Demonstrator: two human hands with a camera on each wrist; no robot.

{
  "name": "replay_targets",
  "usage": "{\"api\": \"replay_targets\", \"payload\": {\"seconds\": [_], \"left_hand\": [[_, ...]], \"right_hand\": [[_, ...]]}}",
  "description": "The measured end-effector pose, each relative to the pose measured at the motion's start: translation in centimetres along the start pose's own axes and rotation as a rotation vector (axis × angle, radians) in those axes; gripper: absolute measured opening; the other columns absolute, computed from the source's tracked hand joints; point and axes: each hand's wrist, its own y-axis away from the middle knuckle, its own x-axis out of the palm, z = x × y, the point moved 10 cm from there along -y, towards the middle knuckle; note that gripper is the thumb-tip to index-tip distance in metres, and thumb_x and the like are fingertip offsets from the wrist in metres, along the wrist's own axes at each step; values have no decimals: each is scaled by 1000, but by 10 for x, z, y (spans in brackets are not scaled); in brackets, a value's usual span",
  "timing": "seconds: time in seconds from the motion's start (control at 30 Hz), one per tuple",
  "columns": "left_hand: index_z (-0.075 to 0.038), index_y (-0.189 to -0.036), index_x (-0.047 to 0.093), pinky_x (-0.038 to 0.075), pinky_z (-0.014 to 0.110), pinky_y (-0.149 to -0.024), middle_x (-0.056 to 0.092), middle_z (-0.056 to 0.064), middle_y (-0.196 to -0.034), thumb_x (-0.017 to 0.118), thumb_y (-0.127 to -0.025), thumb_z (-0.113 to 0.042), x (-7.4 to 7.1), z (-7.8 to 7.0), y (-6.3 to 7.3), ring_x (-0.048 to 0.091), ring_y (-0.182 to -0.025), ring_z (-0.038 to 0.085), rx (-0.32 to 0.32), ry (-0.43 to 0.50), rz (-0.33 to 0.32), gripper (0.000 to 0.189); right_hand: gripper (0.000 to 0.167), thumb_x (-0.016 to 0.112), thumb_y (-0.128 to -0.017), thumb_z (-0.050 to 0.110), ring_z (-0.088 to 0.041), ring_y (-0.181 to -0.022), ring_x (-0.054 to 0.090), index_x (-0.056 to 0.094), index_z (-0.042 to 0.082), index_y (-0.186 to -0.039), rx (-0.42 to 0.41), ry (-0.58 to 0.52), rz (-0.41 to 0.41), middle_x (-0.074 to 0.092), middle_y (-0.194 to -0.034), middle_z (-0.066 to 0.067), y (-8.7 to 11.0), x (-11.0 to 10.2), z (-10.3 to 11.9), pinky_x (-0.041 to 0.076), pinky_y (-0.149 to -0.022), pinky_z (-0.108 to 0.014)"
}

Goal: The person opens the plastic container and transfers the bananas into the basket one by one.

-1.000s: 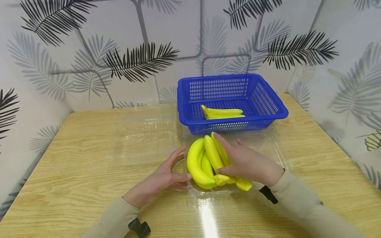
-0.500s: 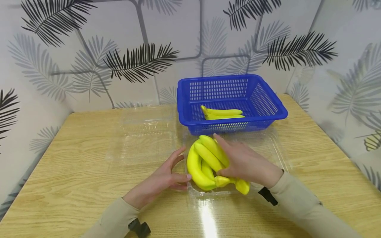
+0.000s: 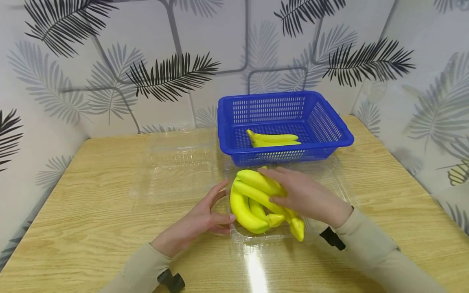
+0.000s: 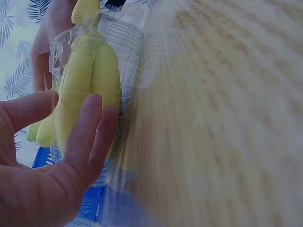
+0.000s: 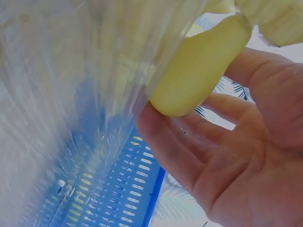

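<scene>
My left hand [image 3: 199,224] touches the left side of a clear plastic clamshell box [image 3: 243,238] with fairly straight fingers. In the left wrist view, its fingertips [image 4: 92,106] lie against the see-through wall. A yellow banana bunch [image 3: 239,205] sits inside at the left. Over it, my right hand [image 3: 307,195] grips a second banana bunch [image 3: 258,183] from the right. That bunch lies slantwise, its tips at the upper left and its stem [image 3: 298,228] at the front. The right wrist view shows one banana [image 5: 199,71] between thumb and fingers; the palm hides part of the bunch in the head view.
A blue slotted basket [image 3: 227,122] stands behind the box, with another banana bunch [image 3: 276,137] in it. A second clear plastic box [image 3: 176,179] lies on the wooden table [image 3: 102,211] at the left. A patterned wall [image 3: 205,40] borders the table's back.
My right hand has turned the gripped bunch leftward, so its tips moved left and its stem swung toward the front. My left hand has stayed at the box's side.
</scene>
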Motion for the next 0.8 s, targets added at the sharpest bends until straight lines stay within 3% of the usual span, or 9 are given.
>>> {"api": "replay_targets", "payload": {"seconds": [0.07, 0.3, 0.57, 0.8], "left_hand": [[-32, -157, 14, 57, 45, -82, 11, 10, -162, 73, -87, -9, 0, 0, 0, 65, -83, 24, -1, -2, -1, 94], [-31, -158, 13, 58, 45, -81, 9, 11, -162, 73, -87, -10, 0, 1, 0, 66, -83, 24, -6, -1, -4, 95], [-31, -158, 15, 58, 46, -79, 6, 13, -162, 72, -86, -6, 1, 0, 0, 66, -80, 25, -9, 15, -17, 95], [-31, -158, 14, 57, 45, -82, 8, 11, -162, 74, -87, -10, 2, 0, 2, 67, -86, 27, -3, 3, -2, 95]], "right_hand": [[66, 75, -88, 17, -26, -112, 60, 46, 15, -147, -18, -15, -17, 56, -138, -9, -1, -2, 0, 52, -93, -45], [52, 74, -89, 18, -18, -99, 63, 51, 19, -136, 32, -117, -47, 64, -118, 1, -2, -11, -8, 56, -82, -36], [46, 74, -89, 18, -16, -95, 63, 54, 19, -131, 43, -151, -76, 63, -117, 3, -1, -23, -11, 56, -78, -33], [44, 73, -90, 16, -15, -96, 63, 56, 21, -130, 16, -257, -61, 62, -122, 4, 3, -33, -17, 56, -77, -30]]}}
